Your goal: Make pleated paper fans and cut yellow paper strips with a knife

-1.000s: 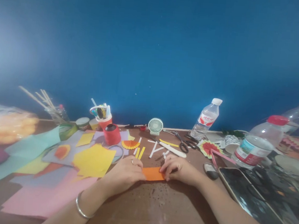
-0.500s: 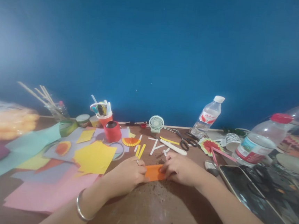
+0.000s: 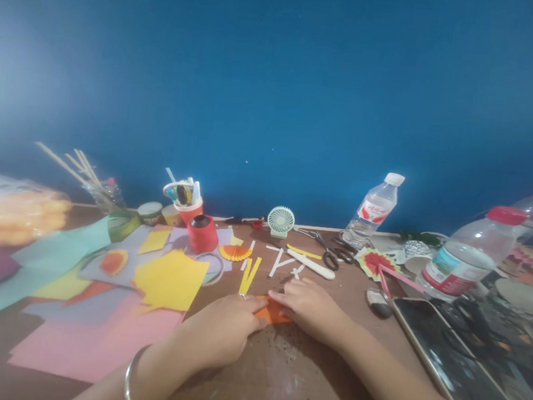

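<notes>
A small orange paper lies on the brown table between my hands, its ends covered by fingers. My left hand, with a silver bangle on the wrist, is closed at the paper's left end, index finger along the top edge. At the right end is my right hand, its index finger reaching along that same edge and its other fingers bent on the paper. Just beyond the left hand lie yellow paper strips. White paper strips and a white-handled tool are farther back.
Coloured sheets spread over the left side, near a red thread spool. A small fan, black scissors and a water bottle stand or lie at the back. To the right are a phone and a larger bottle.
My fingers have moved from gripping the ends of the orange paper to stretching along its top edge. My hands have come closer together, and less of the paper shows.
</notes>
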Motion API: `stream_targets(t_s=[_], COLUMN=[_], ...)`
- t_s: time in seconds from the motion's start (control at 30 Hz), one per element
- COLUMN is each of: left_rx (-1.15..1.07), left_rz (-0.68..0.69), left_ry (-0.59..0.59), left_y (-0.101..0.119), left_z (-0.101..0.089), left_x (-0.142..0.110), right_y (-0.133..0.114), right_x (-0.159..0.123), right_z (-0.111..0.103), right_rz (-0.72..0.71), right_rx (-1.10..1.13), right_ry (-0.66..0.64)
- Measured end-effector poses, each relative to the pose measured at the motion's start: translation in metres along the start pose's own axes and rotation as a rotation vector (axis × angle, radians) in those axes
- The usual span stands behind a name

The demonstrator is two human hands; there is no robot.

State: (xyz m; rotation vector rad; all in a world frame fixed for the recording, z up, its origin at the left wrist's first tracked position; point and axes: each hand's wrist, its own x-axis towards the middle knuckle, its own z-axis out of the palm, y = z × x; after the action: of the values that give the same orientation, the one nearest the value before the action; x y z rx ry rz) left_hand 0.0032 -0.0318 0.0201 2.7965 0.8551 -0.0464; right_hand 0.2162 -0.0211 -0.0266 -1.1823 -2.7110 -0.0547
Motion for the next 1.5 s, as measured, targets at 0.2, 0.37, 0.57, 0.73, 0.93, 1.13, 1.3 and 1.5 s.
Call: stream_targets(t_s=[0.2, 0.37, 0.57, 0.73, 0.93, 1.13, 1.3, 1.5], left_rx=[-0.026, -0.022, 0.063, 0.114, 0.202, 0.237, 0.249, 0.232], left_rz=[-0.016, -0.049, -0.056, -0.067, -0.12, -0.129, -0.132, -0.124], left_ry=[-0.024, 0.015, 0.067, 0.07, 0.068, 0.024, 0.03, 0.006], left_y=[-0.001, -0.002, 0.005, 0.003, -0.003, -0.004, -0.005, -0.006], left_z=[-0.006, -0.002, 0.007, 0.012, 0.012, 0.01, 0.011, 0.009], left_x=[0.0, -0.001, -0.003, -0.004, -0.005, -0.006, -0.005, -0.01], right_y=[0.002, 0.004, 0.005, 0.006, 0.001, -0.01, -0.018, -0.023], right_x=[0.002, 0.001, 0.0, 0.0, 0.0, -0.001, -0.003, -0.004], right_z=[0.0, -0.003, -0.006, -0.006, -0.009, -0.013, -0.012, -0.014], right_rz=[-0.003, 0.055, 0.081, 0.122, 0.201, 0.303, 0.427, 0.521], right_rx=[-0.033, -0.064, -0.022, -0.034, -0.085, -0.144, -0.165, -0.194], right_ry=[-0.024, -0.018, -0.04, -0.044, -0.061, -0.07, -0.054, -0.061])
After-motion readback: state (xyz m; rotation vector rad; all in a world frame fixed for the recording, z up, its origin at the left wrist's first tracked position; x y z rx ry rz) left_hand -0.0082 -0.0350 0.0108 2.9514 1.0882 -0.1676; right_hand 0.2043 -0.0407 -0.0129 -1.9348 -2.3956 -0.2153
